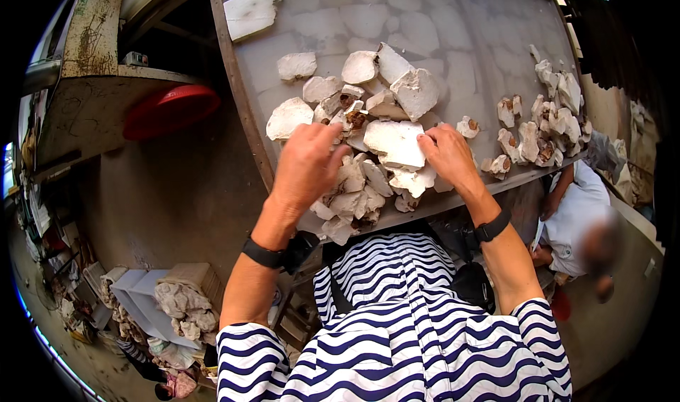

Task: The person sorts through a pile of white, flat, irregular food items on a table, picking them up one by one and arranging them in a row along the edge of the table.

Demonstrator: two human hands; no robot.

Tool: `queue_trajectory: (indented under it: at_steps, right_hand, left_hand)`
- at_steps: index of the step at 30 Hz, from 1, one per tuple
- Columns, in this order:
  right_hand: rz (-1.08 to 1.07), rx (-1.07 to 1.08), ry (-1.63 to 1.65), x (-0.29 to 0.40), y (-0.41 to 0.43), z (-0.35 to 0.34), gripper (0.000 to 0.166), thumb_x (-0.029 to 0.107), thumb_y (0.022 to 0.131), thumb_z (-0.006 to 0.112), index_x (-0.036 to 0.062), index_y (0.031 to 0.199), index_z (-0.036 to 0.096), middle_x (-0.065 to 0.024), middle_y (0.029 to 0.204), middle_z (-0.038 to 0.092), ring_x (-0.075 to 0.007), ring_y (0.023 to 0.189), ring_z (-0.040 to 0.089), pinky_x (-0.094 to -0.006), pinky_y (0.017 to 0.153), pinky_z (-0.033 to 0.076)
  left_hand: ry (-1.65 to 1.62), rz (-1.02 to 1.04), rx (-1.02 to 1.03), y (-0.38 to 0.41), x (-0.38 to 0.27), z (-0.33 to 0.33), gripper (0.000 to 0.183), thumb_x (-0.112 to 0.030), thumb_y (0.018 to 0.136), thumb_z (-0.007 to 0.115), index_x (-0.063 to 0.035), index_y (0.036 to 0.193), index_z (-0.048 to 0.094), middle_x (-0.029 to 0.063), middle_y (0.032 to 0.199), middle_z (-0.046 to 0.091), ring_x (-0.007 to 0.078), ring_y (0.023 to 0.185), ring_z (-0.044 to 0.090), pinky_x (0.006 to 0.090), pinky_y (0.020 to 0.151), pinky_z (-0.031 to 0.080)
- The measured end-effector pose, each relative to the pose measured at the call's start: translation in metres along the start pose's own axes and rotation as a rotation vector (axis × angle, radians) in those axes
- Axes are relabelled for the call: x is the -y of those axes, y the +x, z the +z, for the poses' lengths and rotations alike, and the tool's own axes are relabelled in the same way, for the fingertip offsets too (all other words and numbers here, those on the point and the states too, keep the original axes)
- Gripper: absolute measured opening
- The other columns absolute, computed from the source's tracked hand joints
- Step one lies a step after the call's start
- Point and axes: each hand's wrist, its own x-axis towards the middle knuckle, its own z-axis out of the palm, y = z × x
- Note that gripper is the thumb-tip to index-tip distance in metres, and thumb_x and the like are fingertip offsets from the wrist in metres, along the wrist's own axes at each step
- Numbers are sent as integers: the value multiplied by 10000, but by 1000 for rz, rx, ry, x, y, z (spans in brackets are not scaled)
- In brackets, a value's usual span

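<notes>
A heap of white, chalky broken chunks point(353, 189) lies before me on the near part of a table with a hazy grey top point(340, 35). Brown, woody bits point(355, 118) show in some of them. My left hand point(311, 157) hovers over the heap's left side, slightly blurred, thumb and forefinger apart with nothing visible between them. With its thumb on the right edge, my right hand point(449, 149) grips a broad flat white slab point(394, 140); its other fingers are partly hidden. Behind the slab rest larger pieces, among them a thick block point(415, 94).
Another pile of white chunks with brown cores point(552, 123) sits at the table's right. Flat slabs point(252, 10) lie at the far left corner, by the wooden rim point(239, 83). A red basin point(172, 110) is at left. A co-worker in white point(576, 216) is at right.
</notes>
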Motion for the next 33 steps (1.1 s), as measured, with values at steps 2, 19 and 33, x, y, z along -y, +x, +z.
queue_trajectory:
  at_steps: [2,19,33]
  right_hand:
    - [31,-19,18,6,0,4,333,304,870,579,-1,859,710,-215,928,638,-396,937,587,-445,864,453]
    - [212,-126,648,59,-14,-3,218,125,850,640,-43,985,610,-86,879,665,-155,784,610,-279,730,489]
    - [-259,-439,237,126,-20,-32,213,24,779,664,25,982,600,-109,824,650,-276,748,643,-361,699,505]
  left_hand:
    - [17,114,14,-1,-2,15,385,-113,732,767,-5,1068,616,128,893,613,290,854,572,387,754,473]
    - [125,206,105,-6,-4,41,456,-98,694,736,-54,1126,599,106,1029,594,289,967,538,399,812,436]
    - [-1184,-328,17,11,-26,10,646,-298,894,689,74,1351,425,171,1120,634,191,1008,626,295,840,513]
